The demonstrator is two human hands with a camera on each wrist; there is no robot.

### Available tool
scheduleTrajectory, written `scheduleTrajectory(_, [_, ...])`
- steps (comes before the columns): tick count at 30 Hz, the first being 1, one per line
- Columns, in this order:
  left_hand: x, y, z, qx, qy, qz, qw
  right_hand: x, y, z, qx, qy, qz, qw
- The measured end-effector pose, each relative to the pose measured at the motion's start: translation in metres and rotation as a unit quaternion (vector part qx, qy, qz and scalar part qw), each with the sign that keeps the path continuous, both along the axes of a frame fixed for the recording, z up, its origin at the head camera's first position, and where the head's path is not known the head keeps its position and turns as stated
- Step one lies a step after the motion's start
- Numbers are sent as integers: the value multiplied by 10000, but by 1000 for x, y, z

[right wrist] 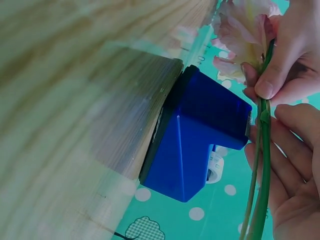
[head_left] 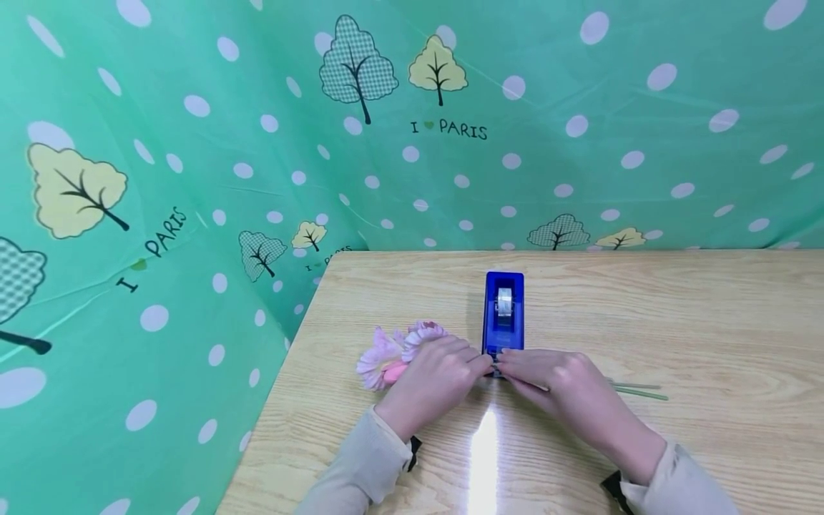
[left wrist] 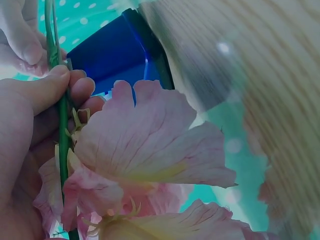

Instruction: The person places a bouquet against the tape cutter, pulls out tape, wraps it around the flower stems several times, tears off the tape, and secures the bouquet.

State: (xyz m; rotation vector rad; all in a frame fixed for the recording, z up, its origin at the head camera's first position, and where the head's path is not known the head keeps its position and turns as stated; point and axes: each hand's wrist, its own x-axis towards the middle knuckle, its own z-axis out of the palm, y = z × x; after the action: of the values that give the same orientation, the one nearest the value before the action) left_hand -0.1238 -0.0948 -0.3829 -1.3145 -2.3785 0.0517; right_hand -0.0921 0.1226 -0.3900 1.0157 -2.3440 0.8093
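Note:
My left hand pinches the green stems of pink flowers between thumb and fingers, just below the blossoms. A blue tape dispenser stands on the table, its toothed cutter end close to the fingers of both hands. In the right wrist view, my right hand lies along the stems, its fingers extended behind them and reaching toward the cutter. The thumb there stands apart from the fingers. In the head view the blossoms show left of the left hand, and the stem ends emerge beyond the right hand.
A roll of tape sits in the dispenser. The wooden table extends to the right, with its left edge close to the left forearm. Green dotted cloth hangs behind and at the left.

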Motion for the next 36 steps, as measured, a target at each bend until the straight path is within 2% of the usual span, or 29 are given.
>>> scheduleTrajectory(13, [1, -2, 2, 156, -93, -20, 9998, 1, 0, 3, 551, 422, 87, 9976])
scheduleTrajectory(23, [0, -1, 0, 207, -111, -47, 9997, 1, 1, 3, 776, 345, 28, 9964])
scheduleTrajectory(29, [0, -1, -1, 190, -107, -51, 9998, 2, -1, 3, 576, 352, -28, 9977])
scheduleTrajectory(36, [1, -1, 1, 187, -62, -32, 9998, 4, -8, 4, 246, 191, -298, 9991])
